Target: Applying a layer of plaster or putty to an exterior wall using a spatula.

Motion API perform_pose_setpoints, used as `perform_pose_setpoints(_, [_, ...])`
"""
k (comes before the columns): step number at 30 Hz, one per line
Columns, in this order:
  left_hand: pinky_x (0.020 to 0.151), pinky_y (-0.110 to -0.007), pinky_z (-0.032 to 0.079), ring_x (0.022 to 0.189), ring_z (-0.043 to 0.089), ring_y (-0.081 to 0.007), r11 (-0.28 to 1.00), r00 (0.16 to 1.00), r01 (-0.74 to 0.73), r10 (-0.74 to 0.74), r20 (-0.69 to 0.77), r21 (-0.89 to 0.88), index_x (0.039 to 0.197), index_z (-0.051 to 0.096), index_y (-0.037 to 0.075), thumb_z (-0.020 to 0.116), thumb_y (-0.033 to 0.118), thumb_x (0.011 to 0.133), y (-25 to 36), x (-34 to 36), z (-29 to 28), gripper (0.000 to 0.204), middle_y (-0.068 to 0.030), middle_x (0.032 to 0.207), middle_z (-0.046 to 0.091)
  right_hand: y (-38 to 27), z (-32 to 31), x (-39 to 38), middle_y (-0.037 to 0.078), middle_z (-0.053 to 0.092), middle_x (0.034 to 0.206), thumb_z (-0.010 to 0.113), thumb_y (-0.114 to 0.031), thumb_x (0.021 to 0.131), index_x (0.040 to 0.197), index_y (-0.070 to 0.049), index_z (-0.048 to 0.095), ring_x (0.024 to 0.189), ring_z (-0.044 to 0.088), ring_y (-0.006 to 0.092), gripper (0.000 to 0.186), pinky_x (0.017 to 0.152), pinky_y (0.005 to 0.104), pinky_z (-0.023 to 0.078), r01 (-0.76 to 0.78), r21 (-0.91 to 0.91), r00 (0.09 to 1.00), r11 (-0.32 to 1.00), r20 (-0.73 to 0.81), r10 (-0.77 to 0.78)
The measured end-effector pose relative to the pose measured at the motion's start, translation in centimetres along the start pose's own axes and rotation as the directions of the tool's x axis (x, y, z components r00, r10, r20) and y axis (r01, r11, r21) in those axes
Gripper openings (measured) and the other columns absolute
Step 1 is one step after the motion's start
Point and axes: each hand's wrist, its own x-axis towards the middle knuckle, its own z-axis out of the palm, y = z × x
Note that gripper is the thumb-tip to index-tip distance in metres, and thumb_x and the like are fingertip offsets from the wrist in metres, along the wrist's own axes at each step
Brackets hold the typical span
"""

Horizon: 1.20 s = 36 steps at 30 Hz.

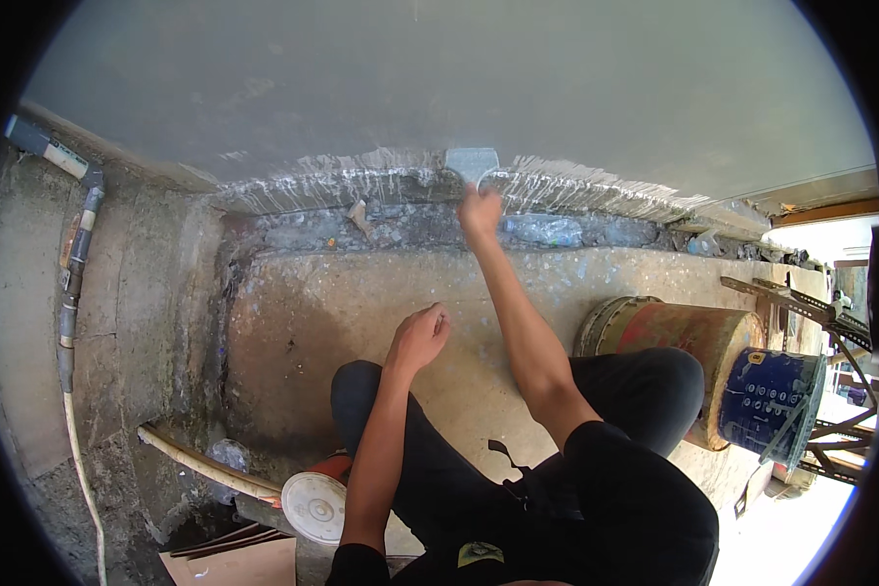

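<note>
My right hand (480, 211) reaches forward, its fingers wrapped round the handle of a wide, flat, pale grey scraper (472, 162). The scraper's broad end lies against the lower edge of the grey wall (439, 88). Ragged whitish streaks (596, 178) run along that edge on both sides of the scraper, with drip-like lines below them. My left hand (420, 338) hovers above my left knee, fingers curled in, and nothing shows in it. Its forearm crosses over my thigh.
A gutter (415, 227) with pale flakes and a clear plastic bottle (545, 230) runs below the wall. Buckets (689, 337) lie on their side at right, beside a metal rack (801, 305). A pipe (72, 283) follows the left wall. A white lid (314, 507) is near my left elbow.
</note>
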Motion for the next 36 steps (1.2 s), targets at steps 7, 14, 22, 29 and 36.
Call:
perform_pose_setpoints(7, [0.064,-0.043,0.046,0.072,0.059,-0.0351,0.994,0.997,0.036,-0.043,0.059,0.104,0.084,0.056,0.003,0.052,0.016,0.080,0.4,-0.5,0.2,0.014,-0.0168,0.074,0.060,-1.3,2.5,-0.7,0.015,0.058,0.062,0.054,-0.019,0.086,0.079,0.006,0.051,0.045,0.057,0.0219,0.026,0.034,0.0323,0.039,-0.281,0.252,0.959,0.926,0.031,0.282])
perform_pose_setpoints(14, [0.069,-0.045,0.045,0.076,0.060,-0.0355,0.985,0.998,0.039,-0.045,0.032,0.168,0.090,0.056,0.002,0.050,0.023,0.085,-1.0,-2.0,1.2,0.022,-0.0185,0.079,0.061,-6.4,8.7,-9.5,0.029,0.060,0.084,0.058,-0.023,0.081,0.088,0.004,0.056,0.086,0.058,0.0453,0.028,0.073,0.0513,0.045,0.429,-0.349,0.861,0.833,0.437,-0.261])
perform_pose_setpoints(22, [0.072,-0.045,0.047,0.085,0.060,-0.0347,0.990,0.992,-0.059,0.073,-0.105,0.132,0.094,0.059,0.006,0.052,0.022,0.081,0.8,-0.6,4.4,0.022,-0.0138,0.089,0.064,-6.8,16.5,-6.5,0.023,0.063,0.087,0.046,-0.015,0.086,0.097,0.002,0.053,0.084,0.063,0.0380,0.021,0.071,0.0467,0.050,0.774,-0.468,0.617,0.426,0.708,-0.343])
perform_pose_setpoints(29, [0.066,-0.047,0.048,0.074,0.061,-0.0358,0.990,0.999,-0.023,0.028,-0.036,0.140,0.081,0.053,0.000,0.052,0.020,0.079,0.8,-0.9,2.4,0.020,-0.0202,0.076,0.062,-0.5,8.9,-4.4,0.027,0.061,0.089,0.047,-0.008,0.081,0.095,0.004,0.049,0.085,0.060,0.0430,0.018,0.072,0.0488,0.049,0.383,-0.605,0.912,0.698,0.369,-0.181])
perform_pose_setpoints(36, [0.072,-0.044,0.047,0.081,0.060,-0.0356,0.969,0.988,0.028,-0.064,0.140,0.244,0.094,0.056,0.000,0.052,0.020,0.082,0.7,-1.7,2.0,0.024,-0.0197,0.082,0.062,0.6,6.1,-2.1,0.031,0.058,0.091,0.053,-0.006,0.078,0.096,0.012,0.044,0.088,0.059,0.0433,0.027,0.076,0.0462,0.047,0.061,-0.388,0.997,0.920,-0.023,-0.076])
